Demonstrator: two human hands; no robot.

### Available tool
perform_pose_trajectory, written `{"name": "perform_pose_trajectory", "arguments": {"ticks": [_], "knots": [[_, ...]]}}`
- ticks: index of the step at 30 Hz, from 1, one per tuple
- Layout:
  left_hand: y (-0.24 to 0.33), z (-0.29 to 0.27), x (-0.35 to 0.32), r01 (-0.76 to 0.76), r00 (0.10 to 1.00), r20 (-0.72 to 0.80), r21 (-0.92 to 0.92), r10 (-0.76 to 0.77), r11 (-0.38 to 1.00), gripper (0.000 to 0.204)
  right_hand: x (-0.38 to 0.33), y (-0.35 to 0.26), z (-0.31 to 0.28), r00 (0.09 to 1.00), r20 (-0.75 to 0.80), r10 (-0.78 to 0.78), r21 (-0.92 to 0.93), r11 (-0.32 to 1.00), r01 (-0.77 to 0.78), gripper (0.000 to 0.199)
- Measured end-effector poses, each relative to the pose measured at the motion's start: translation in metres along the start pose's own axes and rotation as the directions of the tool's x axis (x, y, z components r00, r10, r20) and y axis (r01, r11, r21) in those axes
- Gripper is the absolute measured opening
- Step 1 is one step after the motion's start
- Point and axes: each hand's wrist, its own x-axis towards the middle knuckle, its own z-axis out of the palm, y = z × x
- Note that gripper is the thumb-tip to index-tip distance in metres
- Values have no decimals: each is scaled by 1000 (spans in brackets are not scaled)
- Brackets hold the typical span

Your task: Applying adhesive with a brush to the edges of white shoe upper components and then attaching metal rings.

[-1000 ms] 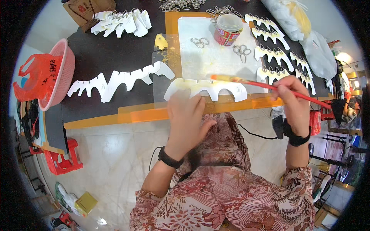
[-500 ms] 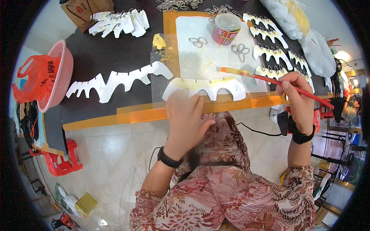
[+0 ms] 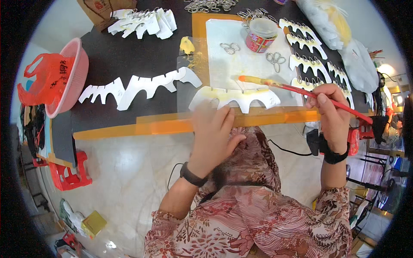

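"One pale tiled floor (image 3: 129, 161) spans the room; what stands on it?"

"One black-topped table (image 3: 129, 56), its near edge bound with orange tape (image 3: 165, 126), and a red plastic stool (image 3: 82, 163) near its left end."

"And directly before the person?"

"A white sheet (image 3: 228, 34), with a scalloped white cutout (image 3: 245, 96) lying partly over its near edge. The cutout's long axis runs left to right, along the table edge, notches on the far side."

"Which hand is nearer?"

"The left hand (image 3: 213, 137): open, blurred fingers reaching forward onto its near left part, gripping nothing I can see. The right hand (image 3: 331, 109) is off to the right, closed around a red-handled paintbrush (image 3: 301, 91)."

"And the bristles (image 3: 243, 78)?"

"Pointing left, just beyond the notched edge; whether they touch the sheet, I cannot tell."
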Motion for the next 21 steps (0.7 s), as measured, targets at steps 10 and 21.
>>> {"name": "perform_pose_trajectory", "arguments": {"ticks": [10,21], "knots": [[-2,1,-2,1,1000,-20,11,0,1000,58,8,16,48,984,163,76,-27,997,-73,8],[-4,1,-3,-1,1000,-22,-39,0,999,58,11,11,53,972,201,125,-52,992,-116,8]]}}
